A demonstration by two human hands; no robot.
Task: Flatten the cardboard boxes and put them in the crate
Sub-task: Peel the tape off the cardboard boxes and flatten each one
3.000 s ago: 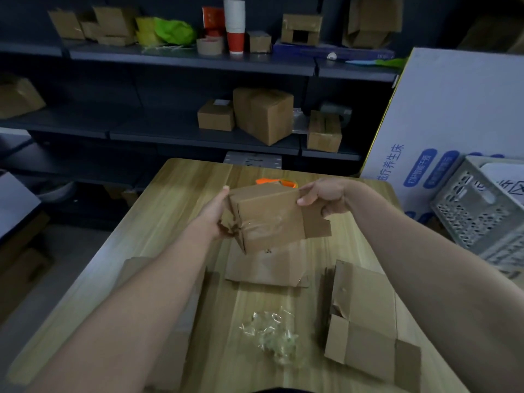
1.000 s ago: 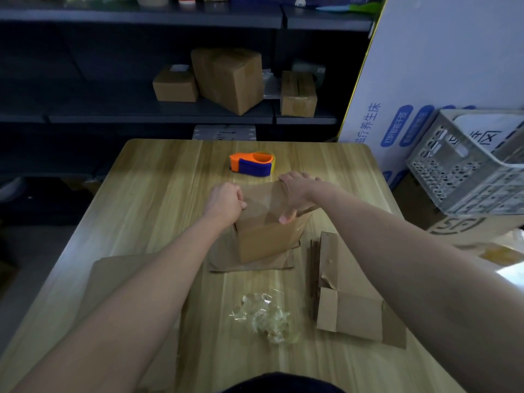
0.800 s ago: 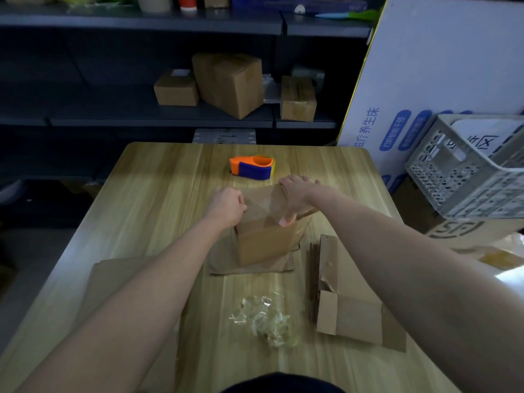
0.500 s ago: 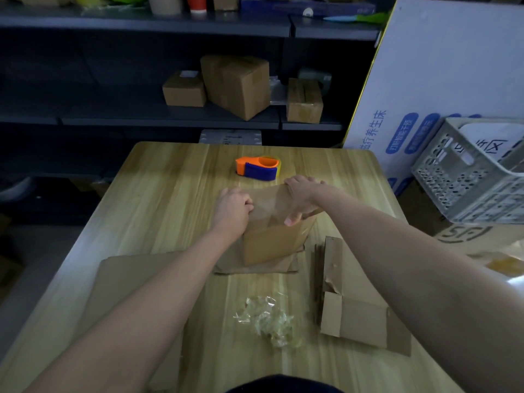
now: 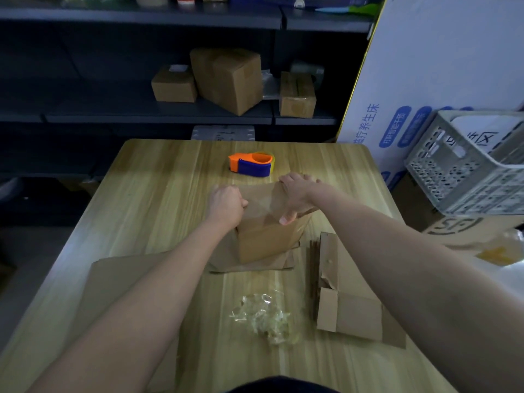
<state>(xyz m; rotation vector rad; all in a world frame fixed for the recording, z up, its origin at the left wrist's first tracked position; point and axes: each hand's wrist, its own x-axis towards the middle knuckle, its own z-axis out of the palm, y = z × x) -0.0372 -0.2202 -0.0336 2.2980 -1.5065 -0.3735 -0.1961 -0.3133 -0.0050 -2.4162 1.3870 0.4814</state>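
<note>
Nearside of tape dispenser [image 5: 251, 164], upright box [image 5: 266, 239] stands; left hand [image 5: 226, 204] clenches its left top edge, right hand [image 5: 297, 194] grasps its right.

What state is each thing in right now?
cardboard box: upright on the table, unflattened, taped on top.
left hand: curled round the box's top left edge.
right hand: grips the box's top right edge.
flattened box: lying flat, right of it.
cardboard sheet: flat under the left forearm.
crate: off the table at right, white printed board inside.
tape dispenser: lying untouched behind the box.
</note>
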